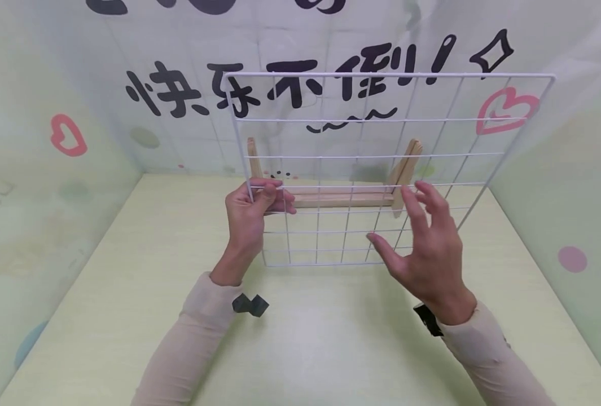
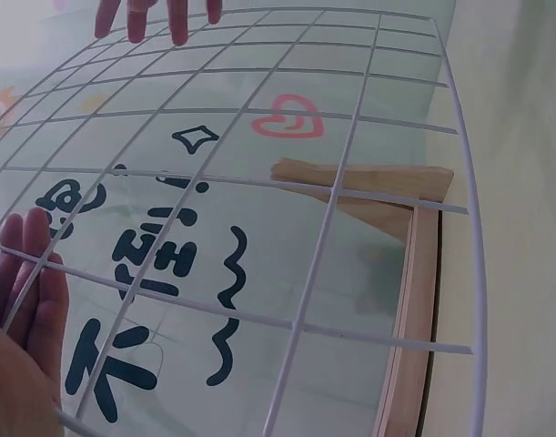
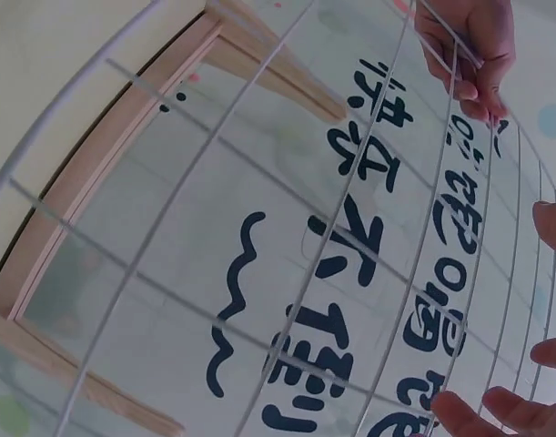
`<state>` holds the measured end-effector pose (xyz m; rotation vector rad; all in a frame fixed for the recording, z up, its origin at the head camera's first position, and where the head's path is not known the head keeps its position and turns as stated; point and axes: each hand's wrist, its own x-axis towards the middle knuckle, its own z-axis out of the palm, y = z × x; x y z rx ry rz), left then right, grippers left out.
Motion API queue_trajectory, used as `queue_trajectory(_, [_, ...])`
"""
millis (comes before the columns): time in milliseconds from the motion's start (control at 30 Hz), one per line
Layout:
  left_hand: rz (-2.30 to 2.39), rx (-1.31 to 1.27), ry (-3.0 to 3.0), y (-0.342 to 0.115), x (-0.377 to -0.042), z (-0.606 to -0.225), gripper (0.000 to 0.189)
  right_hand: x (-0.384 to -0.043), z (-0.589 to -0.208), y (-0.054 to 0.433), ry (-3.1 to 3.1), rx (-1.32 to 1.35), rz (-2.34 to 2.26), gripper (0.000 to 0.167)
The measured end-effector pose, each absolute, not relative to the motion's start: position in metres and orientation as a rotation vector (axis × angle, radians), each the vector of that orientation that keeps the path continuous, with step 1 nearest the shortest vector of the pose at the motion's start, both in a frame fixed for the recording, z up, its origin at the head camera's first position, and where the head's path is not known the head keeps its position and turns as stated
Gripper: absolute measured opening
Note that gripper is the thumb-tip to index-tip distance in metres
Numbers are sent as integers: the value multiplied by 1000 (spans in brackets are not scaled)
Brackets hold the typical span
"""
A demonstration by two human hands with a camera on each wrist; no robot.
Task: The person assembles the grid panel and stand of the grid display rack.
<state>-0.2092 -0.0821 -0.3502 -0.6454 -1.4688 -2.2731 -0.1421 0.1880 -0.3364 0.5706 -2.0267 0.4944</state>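
Observation:
A white wire grid panel (image 1: 391, 74) stands tilted in front of me in the head view. My left hand (image 1: 248, 213) grips its left edge, thumb on the near side and fingers reaching behind the wires. My right hand (image 1: 432, 256) is raised by the panel's lower right part with thumb and fingers spread, holding nothing; whether a fingertip touches a wire I cannot tell. Behind the grid is a pale wooden stand (image 1: 336, 201), a crossbar between two upright end pieces. The right wrist view also has the left hand (image 3: 473, 45) pinching the far edge.
The pale tabletop (image 1: 300, 338) lies under both forearms. A white back sheet with black lettering (image 1: 292, 84) rises behind the stand. Side walls with printed hearts (image 1: 69, 135) and dots bound the table left and right.

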Motion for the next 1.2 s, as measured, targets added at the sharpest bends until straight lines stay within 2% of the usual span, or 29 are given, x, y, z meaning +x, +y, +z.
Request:
queue_trajectory(400, [-2264, -672, -1431, -81, -208, -348, 25, -158, -344, 166, -2199, 582, 433, 78])
queue_trajectory(567, [-2257, -687, -1445, -80, -207, -348, 42, -161, -346, 160, -2219, 577, 426, 83])
queue_trajectory(633, [-2255, -688, -1448, -81, -206, -347, 42, -162, -347, 158, -2211, 565, 403, 81])
queue_trajectory(800, [-2275, -693, -1433, -81, -206, -348, 22, -166, -348, 151, -2179, 498, 348, 76])
queue_trajectory(1100, [-2249, -709, -1480, -79, -207, -350, 24, -170, -352, 148, -2150, 398, 281, 73])
queue_trajectory(1200, [-2244, -715, -1489, -78, -209, -348, 34, -172, -352, 148, -2123, 382, 288, 73])
